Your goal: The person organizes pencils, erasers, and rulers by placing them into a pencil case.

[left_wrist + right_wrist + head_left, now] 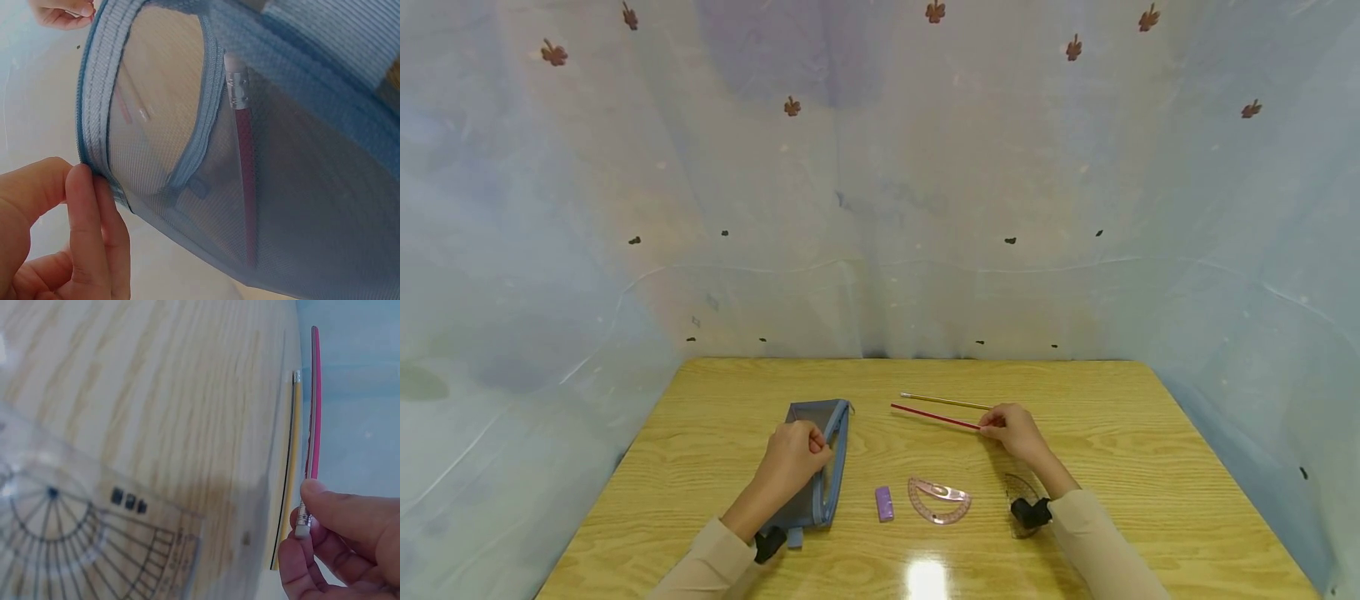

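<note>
My left hand (pixel 797 454) pinches the zipper edge of a blue mesh pencil case (pixel 805 497), whose mouth gapes in the left wrist view. Through the mesh shows a dark red pencil (pixel 245 162) with a white eraser. My right hand (pixel 1013 429) pinches a pink-red pencil (pixel 934 416) near its eraser end, between thumb and fingers. The pencil points left toward the case, raised over the table in the right wrist view. A yellow pencil (pixel 947 402) lies just behind it on the table.
A purple eraser (pixel 884 504) lies right of the case, beside a pink protractor (pixel 939 502). Under my right wrist lies a clear protractor-like ruler (pixel 1021 500). The wooden table (pixel 1180 492) meets a pale curtain (pixel 880 308) at its far edge.
</note>
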Motion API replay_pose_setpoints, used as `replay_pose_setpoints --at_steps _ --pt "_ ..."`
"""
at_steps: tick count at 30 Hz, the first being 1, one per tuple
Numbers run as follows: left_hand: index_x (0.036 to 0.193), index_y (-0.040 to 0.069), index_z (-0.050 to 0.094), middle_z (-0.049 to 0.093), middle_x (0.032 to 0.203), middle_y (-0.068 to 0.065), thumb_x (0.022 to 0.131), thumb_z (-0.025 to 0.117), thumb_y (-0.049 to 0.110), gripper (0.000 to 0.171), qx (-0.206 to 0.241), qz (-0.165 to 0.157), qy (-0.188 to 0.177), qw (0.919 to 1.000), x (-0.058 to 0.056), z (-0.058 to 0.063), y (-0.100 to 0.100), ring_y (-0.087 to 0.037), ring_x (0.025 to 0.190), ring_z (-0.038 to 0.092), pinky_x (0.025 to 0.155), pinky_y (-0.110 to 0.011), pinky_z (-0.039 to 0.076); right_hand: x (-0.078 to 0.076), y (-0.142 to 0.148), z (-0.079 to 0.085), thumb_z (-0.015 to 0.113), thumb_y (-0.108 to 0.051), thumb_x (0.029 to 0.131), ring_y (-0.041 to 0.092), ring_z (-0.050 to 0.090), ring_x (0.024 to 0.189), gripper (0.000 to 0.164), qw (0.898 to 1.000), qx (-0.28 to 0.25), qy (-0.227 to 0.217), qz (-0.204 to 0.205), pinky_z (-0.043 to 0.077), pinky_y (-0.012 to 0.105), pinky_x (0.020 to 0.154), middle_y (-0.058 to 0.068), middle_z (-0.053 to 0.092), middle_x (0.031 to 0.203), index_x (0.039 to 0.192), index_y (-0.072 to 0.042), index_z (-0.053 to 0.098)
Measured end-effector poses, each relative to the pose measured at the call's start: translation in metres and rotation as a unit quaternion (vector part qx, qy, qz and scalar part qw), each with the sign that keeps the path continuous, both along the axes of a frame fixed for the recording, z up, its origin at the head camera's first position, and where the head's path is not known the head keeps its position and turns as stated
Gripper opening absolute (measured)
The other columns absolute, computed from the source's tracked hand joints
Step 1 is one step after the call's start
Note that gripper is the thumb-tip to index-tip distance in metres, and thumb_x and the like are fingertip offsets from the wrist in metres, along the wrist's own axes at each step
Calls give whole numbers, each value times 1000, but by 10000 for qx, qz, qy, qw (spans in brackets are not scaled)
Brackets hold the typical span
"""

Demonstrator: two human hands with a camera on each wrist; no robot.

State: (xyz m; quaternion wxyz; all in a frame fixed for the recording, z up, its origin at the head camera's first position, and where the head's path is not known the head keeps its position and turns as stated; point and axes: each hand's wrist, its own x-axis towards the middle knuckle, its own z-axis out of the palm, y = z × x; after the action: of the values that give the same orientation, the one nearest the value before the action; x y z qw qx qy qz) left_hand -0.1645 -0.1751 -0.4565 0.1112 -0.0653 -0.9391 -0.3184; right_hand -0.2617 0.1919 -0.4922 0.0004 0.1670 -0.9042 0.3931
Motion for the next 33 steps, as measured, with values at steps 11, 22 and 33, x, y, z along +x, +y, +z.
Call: replay_pose_setpoints --at_steps 11,22,33 --pt "74 8 63 58 66 2 80 71 -4 15 -8 -14 19 10000 -1 0 0 -6 56 53 54 -26 50 3 -11 5 73 2 87 17 59 72 5 9998 -94 45 177 49 27 61 7 67 80 84 4 70" --pt "73 8 63 57 65 3 81 72 -3 16 -29 -10 6 10000 0 0 -1 -6 55 52 53 -27 50 5 -21 8 74 -3 88 15 58 71 7 9997 -57 16 251 49 29 63 4 66 79 84 3 72" --pt "73 8 63 58 65 3 80 71 -4 15 4 -5 13 10000 -1 -1 -1 -6 55 53 52 -25 50 4 -31 6 72 -1 89 14 57 71 6 9989 -112 64 441 50 28 63 3 66 80 83 1 72"
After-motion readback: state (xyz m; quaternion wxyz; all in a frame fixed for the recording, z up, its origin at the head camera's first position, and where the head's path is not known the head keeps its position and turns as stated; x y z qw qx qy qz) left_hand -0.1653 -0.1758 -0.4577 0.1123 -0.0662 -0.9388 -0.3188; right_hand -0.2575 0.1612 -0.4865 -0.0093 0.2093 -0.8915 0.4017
